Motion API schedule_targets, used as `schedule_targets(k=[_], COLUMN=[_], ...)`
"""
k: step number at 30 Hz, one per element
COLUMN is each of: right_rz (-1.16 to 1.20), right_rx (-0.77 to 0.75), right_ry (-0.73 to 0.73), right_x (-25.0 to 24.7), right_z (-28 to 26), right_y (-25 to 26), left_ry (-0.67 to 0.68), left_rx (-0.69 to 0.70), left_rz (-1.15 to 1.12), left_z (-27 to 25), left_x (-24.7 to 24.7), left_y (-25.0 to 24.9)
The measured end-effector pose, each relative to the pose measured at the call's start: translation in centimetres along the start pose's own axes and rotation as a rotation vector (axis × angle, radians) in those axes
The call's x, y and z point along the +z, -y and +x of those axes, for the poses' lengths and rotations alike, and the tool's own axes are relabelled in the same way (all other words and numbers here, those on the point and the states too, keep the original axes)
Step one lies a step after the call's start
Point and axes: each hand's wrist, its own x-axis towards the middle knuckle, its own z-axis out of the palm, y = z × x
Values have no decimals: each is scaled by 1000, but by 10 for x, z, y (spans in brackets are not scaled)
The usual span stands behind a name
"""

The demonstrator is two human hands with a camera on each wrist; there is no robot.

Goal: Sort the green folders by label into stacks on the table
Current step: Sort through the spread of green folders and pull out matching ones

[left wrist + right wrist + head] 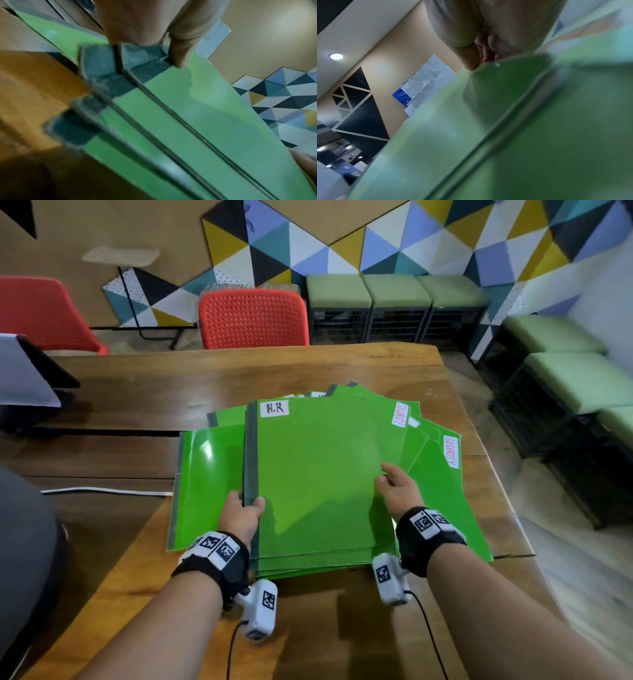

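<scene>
A loose pile of green folders (442, 501) lies fanned on the wooden table (144, 378). On top is the folder labelled H.R (322, 474); its grey spine faces left. My left hand (244, 505) grips that spine near the lower end, thumb (180, 56) on the cover and fingers underneath. My right hand (386, 478) pinches the folder's right edge, thumb (469, 60) on top. Two folders labelled SECURITY (400, 414) (450, 451) stick out at the right. Another green folder (202, 474) lies at the left, its label hidden.
A white cable (102, 491) runs on the table left of the pile. A dark device under a grey sheet (30, 374) sits at the far left. Red chairs (253, 320) stand behind the table, green stools (565, 378) to the right.
</scene>
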Motion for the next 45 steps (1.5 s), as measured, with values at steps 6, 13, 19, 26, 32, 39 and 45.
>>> schedule_targets(k=[6,13,19,26,32,39,45], right_rz=[-327,-383,-121,15,-49,26,-59], right_rx=[150,460,509,246,50,2,46], right_ry=[-132,-78,-77,-299,-341,-218,99], right_x=[-20,1,14,-9,-58,-67,3], right_z=[42,83,102,94,71,44,13], right_y=[-12,-13,-10,21,54,60,14], left_ry=[-210,-154,-152,-176,-279,-216,-104], left_rx=[-17,-115,-130,-101,-100,-120,-116], left_rz=[201,269,259,258,311,318,269], left_z=[37,56,61,53,46,39,28], left_x=[-12,-20,-18,-24,-59,-77,-57], left_y=[-1,39,45,36,38,38,37])
